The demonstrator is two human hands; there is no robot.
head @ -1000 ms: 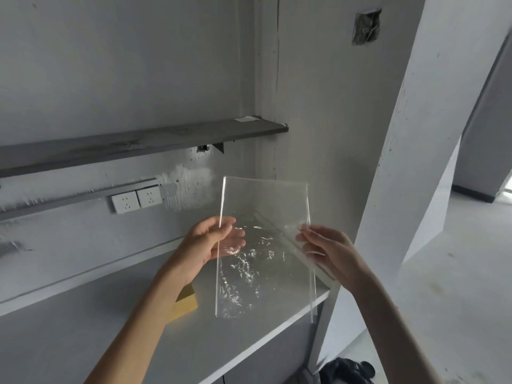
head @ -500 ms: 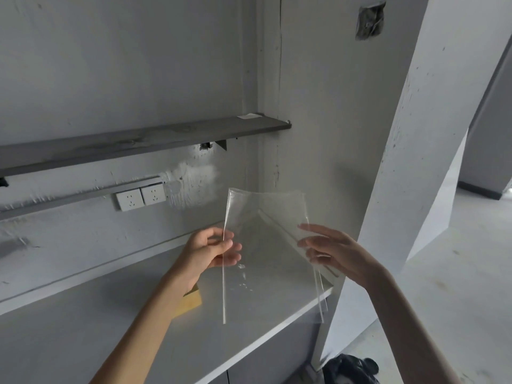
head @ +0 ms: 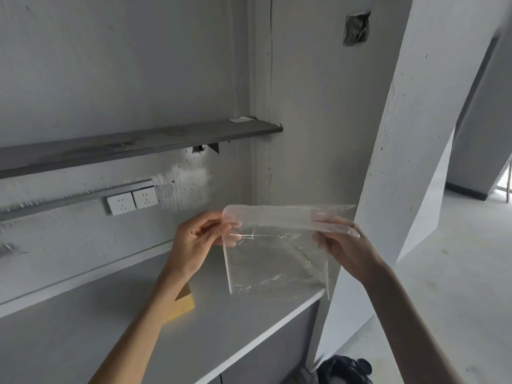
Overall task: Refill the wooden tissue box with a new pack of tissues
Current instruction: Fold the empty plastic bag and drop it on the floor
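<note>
Head view: looked forward and down over a pale bench (head: 83,336) beneath a grey wall shelf (head: 138,146). Held up between both hands, above the bench's far end, a clear plastic bag (head: 277,261), flat and apparently empty, its top part folded over toward the camera. Left hand (head: 194,242) pinched the bag's upper left corner between thumb and fingers; right hand (head: 340,239) gripped the upper right corner, fingertips showing through the film. Hung free below the grip, not touching the bench as far as could be told.

Wooden tissue box: perhaps the tan wooden corner (head: 184,302) showing on the bench, mostly hidden behind the left forearm; too little visible to be sure. No pack of tissues anywhere in sight.

Judged as a wrapper-handling step: folding or flattening the empty bag, either side of the actual refill. Could not tell whether the box had already been filled.

Next move, most likely: finish the fold and set the bag aside, then turn attention down to the box. Called for a light pinch only, since thin film slips and springs open easily.
</note>
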